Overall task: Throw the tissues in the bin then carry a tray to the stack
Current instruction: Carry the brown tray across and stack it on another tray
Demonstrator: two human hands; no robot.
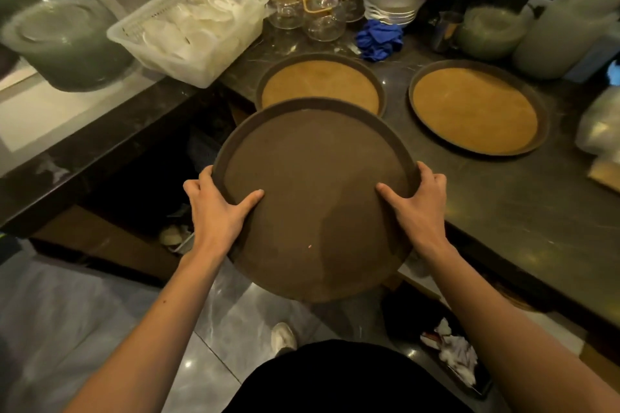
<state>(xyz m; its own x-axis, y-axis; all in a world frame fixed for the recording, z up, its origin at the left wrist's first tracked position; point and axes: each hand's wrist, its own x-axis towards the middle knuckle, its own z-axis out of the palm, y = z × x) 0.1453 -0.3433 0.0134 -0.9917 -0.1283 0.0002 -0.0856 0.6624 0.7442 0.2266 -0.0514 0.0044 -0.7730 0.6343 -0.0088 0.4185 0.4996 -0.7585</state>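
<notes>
A round brown tray (315,198) is gripped at its rim by the left hand (219,203) and right hand (416,203), above the floor.

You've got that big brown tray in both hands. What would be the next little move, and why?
Probably carry the brown tray forward and lower it onto the nearer cork-lined tray on the counter. Left hand and right hand both grip its rim, it hangs off the counter's edge, and tissues already lie in the bin.

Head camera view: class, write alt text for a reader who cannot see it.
Both hands, left hand and right hand, hold a round brown tray above the floor beside a dark counter. Two cork-lined trays lie on it; a bin with tissues sits below.
</notes>
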